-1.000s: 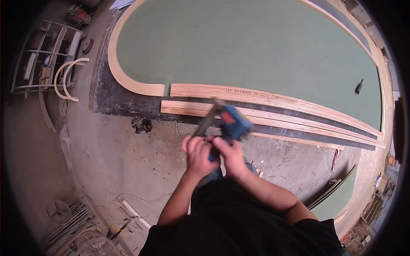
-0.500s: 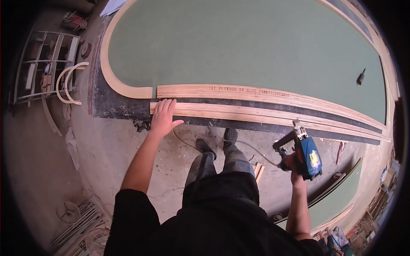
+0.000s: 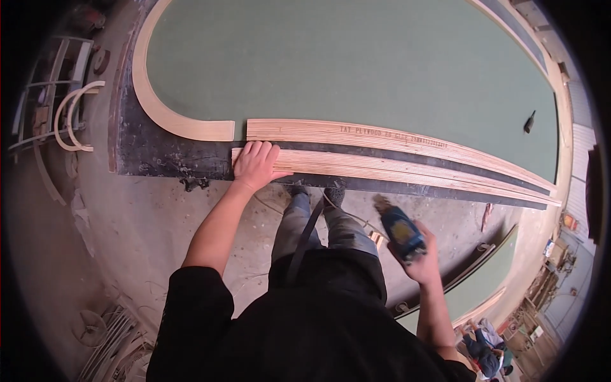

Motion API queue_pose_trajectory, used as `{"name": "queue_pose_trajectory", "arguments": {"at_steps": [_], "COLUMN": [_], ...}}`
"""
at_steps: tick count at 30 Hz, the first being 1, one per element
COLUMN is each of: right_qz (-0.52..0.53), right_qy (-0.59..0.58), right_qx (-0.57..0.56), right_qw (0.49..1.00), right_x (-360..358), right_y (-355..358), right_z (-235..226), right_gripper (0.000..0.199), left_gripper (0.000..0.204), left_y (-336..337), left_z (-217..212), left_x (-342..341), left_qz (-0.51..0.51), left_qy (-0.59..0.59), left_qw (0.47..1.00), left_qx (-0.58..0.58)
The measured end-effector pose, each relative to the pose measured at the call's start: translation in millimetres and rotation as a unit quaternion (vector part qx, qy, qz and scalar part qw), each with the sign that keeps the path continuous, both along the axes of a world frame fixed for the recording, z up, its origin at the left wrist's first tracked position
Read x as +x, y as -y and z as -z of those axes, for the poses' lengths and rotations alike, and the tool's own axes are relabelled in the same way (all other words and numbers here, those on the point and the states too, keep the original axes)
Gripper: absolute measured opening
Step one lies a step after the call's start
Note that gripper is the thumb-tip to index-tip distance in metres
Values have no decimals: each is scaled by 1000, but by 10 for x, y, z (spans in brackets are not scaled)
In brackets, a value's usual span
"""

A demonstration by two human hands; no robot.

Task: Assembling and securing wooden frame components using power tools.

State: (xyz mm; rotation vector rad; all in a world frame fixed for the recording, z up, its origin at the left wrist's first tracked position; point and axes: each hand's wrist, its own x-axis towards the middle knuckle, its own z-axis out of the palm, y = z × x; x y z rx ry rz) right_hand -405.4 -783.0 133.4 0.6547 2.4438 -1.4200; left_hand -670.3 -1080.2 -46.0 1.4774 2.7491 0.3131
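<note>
My left hand (image 3: 256, 167) grips the left end of long, narrow plywood strips (image 3: 356, 164) that lie along the near edge of the dark worktable (image 3: 172, 156). Its fingers fold over their far side and the thumb lies at their near side. My right hand (image 3: 425, 260) is closed around a blue nail gun (image 3: 402, 234), held over the floor to the right of my legs and apart from the table. The nail gun is smeared by motion. Just beyond the gripped strips, another layered plywood strip (image 3: 299, 130) lies along the edge of a large green board (image 3: 350, 70).
A pale curved wooden piece (image 3: 145, 83) rounds the board's left corner. A small dark tool (image 3: 529, 121) lies at its right. Curved offcuts (image 3: 67, 121) lean by a metal rack at far left. A hose (image 3: 353, 216) crosses the floor near my feet. Another green board (image 3: 477, 286) stands behind right.
My right hand has swung the nail gun left and turned it, drawing it away from the table edge. My left hand has shifted slightly right and its thumb has closed in against the strips.
</note>
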Motion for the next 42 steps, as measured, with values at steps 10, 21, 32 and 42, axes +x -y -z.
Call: {"name": "queue_pose_trajectory", "arguments": {"at_steps": [10, 21, 32, 42], "right_qz": [-175, -202, -215, -230], "right_qy": [-15, 56, 49, 67], "right_qx": [68, 97, 109, 133], "right_qw": [982, 973, 969, 962], "right_x": [-1424, -1503, -1598, -1625], "right_y": [752, 564, 573, 622], "right_z": [477, 424, 613, 600], "right_gripper": [42, 40, 35, 37], "left_gripper": [58, 58, 54, 52], "left_y": [73, 111, 95, 98], "left_z": [133, 118, 149, 157], "left_x": [-56, -83, -74, -71], "left_qz": [9, 18, 19, 19], "left_qy": [-14, -11, -4, -1], "left_qw": [997, 997, 998, 998], "left_qx": [70, 72, 59, 64]}}
